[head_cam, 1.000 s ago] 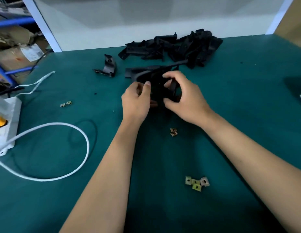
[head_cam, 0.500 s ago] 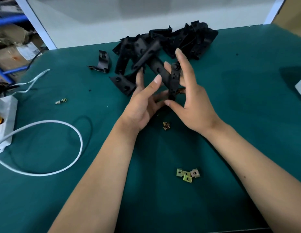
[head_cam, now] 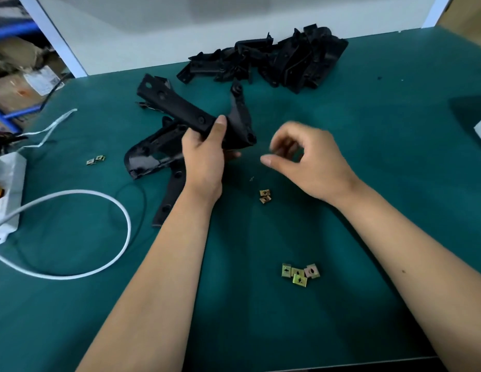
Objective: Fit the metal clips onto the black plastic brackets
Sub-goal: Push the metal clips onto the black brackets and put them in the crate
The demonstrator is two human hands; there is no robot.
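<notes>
A flat teal felt-covered table (head_cam: 368,183) is bearing a jumbled heap of glossy black moulded plastic brackets (head_cam: 274,63) at its far edge. The left hand (head_cam: 204,154) is gripping several long, hole-pierced black plastic brackets (head_cam: 175,108), which are fanning out leftward from its fingers. The right hand (head_cam: 306,159) is hovering just beside them, blurred, fingers loosely curled and holding nothing visible. Small square brass-coloured metal clips (head_cam: 300,275) are lying near both forearms.

Green table mat (head_cam: 395,183) covers the work surface. White cable (head_cam: 121,245) loops across its left side, running to a white box (head_cam: 8,189) with a yellow part at the left edge. Thin white cord (head_cam: 54,124) lies further back. Cardboard boxes (head_cam: 21,76) on blue shelving behind, left. White wall panel (head_cam: 180,30) along the back edge.
</notes>
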